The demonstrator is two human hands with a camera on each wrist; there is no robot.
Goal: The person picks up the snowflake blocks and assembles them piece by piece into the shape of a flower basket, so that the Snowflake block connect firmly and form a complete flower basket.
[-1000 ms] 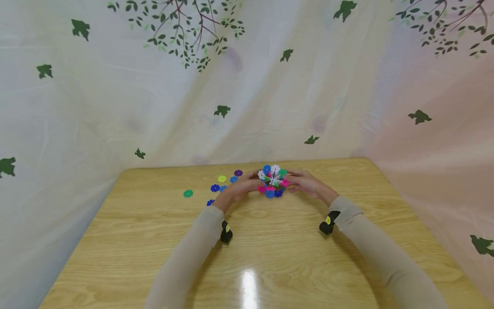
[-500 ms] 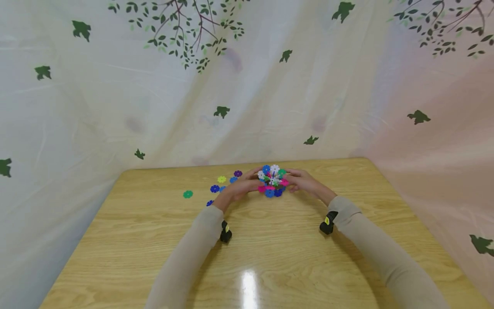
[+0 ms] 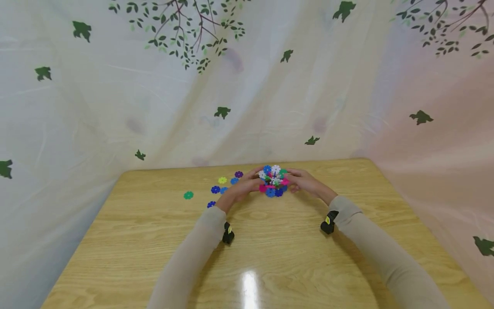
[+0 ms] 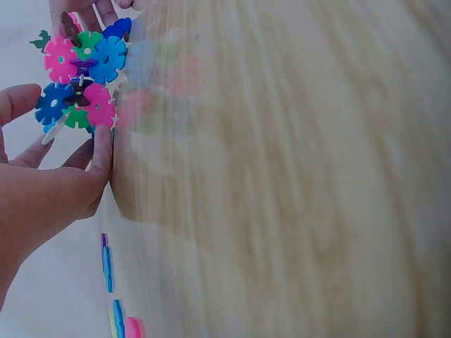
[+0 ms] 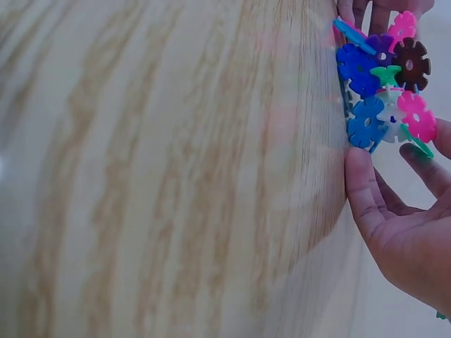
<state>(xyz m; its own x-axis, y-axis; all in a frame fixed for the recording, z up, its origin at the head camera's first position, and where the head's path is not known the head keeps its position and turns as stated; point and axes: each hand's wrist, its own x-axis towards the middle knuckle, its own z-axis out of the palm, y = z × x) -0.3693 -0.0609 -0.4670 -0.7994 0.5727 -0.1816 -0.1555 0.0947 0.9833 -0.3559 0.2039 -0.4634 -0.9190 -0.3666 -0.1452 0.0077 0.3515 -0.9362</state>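
A rounded cluster of interlocked plastic snowflake discs [image 3: 270, 192] sits at the table's far side, in blue, pink, white and green. On its left my left hand [image 3: 244, 186] holds it, thumb and fingers spread round the discs. From the other side my right hand [image 3: 308, 184] grips it with fingertips and thumb. In the left wrist view, pink and blue discs [image 4: 107, 60] face me above the left hand [image 4: 53, 201]. The right wrist view has dark blue and brown discs [image 5: 412, 65] above the right hand [image 5: 416, 239]. The cluster's far side is hidden in the head view.
Loose snowflake discs lie left of the left hand: a green disc [image 3: 188, 195], a yellow disc [image 3: 222, 180], a purple disc [image 3: 239, 174] and several blue discs [image 3: 215, 189]. The wooden table [image 3: 270, 257] ends at a leaf-printed curtain [image 3: 254, 86].
Both hands stay on the disc cluster in nearly the same place. The whole head view shifts very slightly; the loose discs keep their arrangement.
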